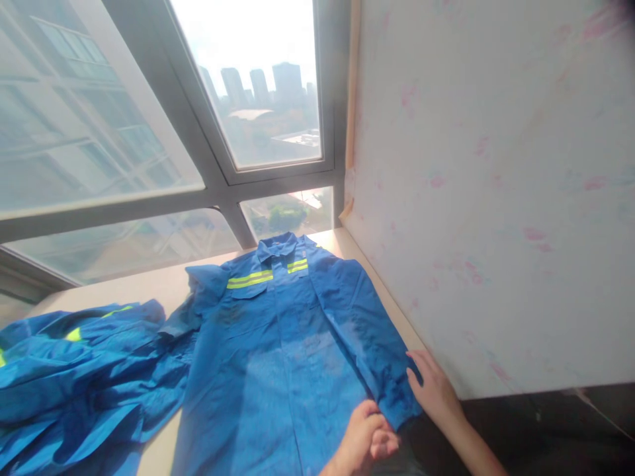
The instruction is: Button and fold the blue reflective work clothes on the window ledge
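Observation:
A blue work jacket [268,344] with yellow reflective strips across the chest lies front up, its collar toward the window. One sleeve [367,317] runs down along its right side. At that sleeve's cuff end, my left hand [370,433] is closed, its fingers curled at the sleeve's inner edge; what they pinch is too small to make out. My right hand [431,383] rests at the sleeve's outer edge with its fingers apart. The jacket's other sleeve [198,301] is bunched at the left.
A crumpled heap of blue clothing [89,383] with yellow strips lies at the left on the pale ledge [159,284]. Windows with a grey frame [218,178] stand behind. A pale patterned wall [476,198] borders the right side.

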`<state>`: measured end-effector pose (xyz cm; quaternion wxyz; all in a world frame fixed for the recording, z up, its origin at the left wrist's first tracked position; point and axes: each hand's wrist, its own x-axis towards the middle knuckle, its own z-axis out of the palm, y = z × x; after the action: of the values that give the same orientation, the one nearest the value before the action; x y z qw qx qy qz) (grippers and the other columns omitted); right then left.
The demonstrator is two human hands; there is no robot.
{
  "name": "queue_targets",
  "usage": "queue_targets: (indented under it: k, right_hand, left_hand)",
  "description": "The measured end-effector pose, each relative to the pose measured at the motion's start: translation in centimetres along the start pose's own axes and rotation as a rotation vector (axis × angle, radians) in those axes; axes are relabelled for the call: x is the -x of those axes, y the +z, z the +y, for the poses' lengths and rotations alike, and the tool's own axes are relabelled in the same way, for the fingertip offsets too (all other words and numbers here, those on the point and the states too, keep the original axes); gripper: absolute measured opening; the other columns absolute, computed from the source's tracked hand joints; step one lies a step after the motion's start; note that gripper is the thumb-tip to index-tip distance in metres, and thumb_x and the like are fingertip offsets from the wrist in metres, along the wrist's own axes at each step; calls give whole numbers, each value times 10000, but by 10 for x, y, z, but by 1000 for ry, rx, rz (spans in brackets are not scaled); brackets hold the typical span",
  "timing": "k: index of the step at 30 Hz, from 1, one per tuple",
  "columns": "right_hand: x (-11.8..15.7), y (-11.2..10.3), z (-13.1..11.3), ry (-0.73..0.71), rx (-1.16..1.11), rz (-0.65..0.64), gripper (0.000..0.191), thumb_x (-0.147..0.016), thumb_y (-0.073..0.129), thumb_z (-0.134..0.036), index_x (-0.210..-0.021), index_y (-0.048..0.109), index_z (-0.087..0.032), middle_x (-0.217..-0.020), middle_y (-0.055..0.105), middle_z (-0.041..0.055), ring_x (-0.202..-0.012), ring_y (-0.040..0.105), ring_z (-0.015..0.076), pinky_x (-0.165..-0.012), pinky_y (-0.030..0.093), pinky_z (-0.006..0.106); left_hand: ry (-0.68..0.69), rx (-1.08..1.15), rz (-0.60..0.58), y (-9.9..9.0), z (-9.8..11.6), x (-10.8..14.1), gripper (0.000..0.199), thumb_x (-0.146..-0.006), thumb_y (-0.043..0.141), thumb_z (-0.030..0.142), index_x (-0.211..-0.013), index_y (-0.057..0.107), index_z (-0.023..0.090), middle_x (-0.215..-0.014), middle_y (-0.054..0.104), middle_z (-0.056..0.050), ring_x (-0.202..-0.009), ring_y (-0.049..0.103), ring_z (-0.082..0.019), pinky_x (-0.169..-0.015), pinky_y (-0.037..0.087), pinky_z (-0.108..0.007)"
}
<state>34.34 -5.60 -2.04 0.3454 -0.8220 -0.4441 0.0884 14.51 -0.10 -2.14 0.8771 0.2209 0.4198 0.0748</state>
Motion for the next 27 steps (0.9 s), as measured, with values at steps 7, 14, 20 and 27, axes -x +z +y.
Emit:
queue_targets:
  k: [7, 14, 20, 27]
  right_hand:
    - [19, 27, -57, -143, -33, -516, 321, -936, 400, -256, -970, 718, -229, -931, 713, 60, -899, 672, 196, -845, 512, 303]
    - [38, 28, -59, -82, -195, -548, 382, -925, 383, -234, -1110, 717, -221, -1066, 739, 84, -996, 689, 212, -893, 519, 321]
    - [30, 26, -29, -58, -64, -307, 427, -929, 403, -265, -1245, 677, -178, -1214, 708, 124, -1120, 670, 250, -978, 524, 387]
    - [21, 29, 4, -161, -130, -247, 325, -878, 450, -198, -1021, 743, -200, -1076, 737, 109, -1038, 684, 249, -961, 551, 415]
  left_hand:
    - [257, -347, 131, -14, 10, 4, 283, -742, 624, 386, -910, 485, 206, -749, 636, 4, -619, 613, -134, -577, 468, -252]
    - [847, -1152, 173, -11, 28, 17, 246, -883, 425, 182, -1021, 627, 205, -1002, 699, -77, -945, 655, -214, -872, 533, -378]
    - [1136, -1672, 64, -10, 29, -3, 570, -824, 573, 198, -1387, 488, 196, -1400, 570, -120, -1351, 460, -313, -1153, 365, -520]
    - [1030, -1864, 81, -33, 33, -3, 304, -891, 559, 204, -1191, 593, 238, -1173, 648, -67, -1236, 518, -242, -1158, 334, -470]
